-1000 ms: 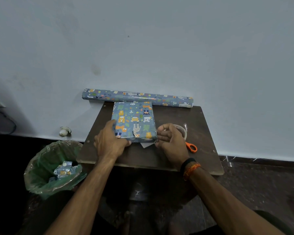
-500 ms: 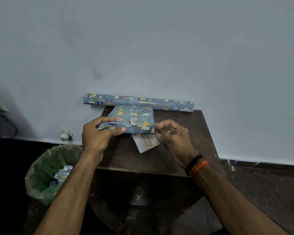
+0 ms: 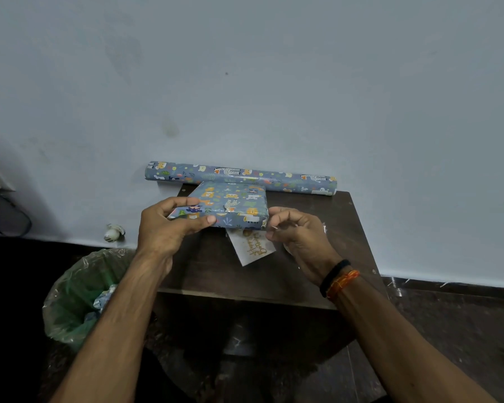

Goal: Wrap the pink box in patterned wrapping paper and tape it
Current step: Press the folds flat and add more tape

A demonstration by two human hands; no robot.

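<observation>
Head view: your left hand (image 3: pixel 169 228) grips the wrapped box (image 3: pixel 230 207), near edge lifted off the table (image 3: pixel 274 277). Right hand (image 3: pixel 300 239) pinches a tape strip, apparently. Taping step; next, press it onto the near flap.

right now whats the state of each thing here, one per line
wrapped box: fully covered in paper, near end lifted off the table
left hand: grips the box's near left corner
right hand: pinches a strip of clear tape beside the box
paper roll: rolled up, lying against the wall
white card: flat on the table, partly under the box
bin: lined, holds paper scraps
</observation>
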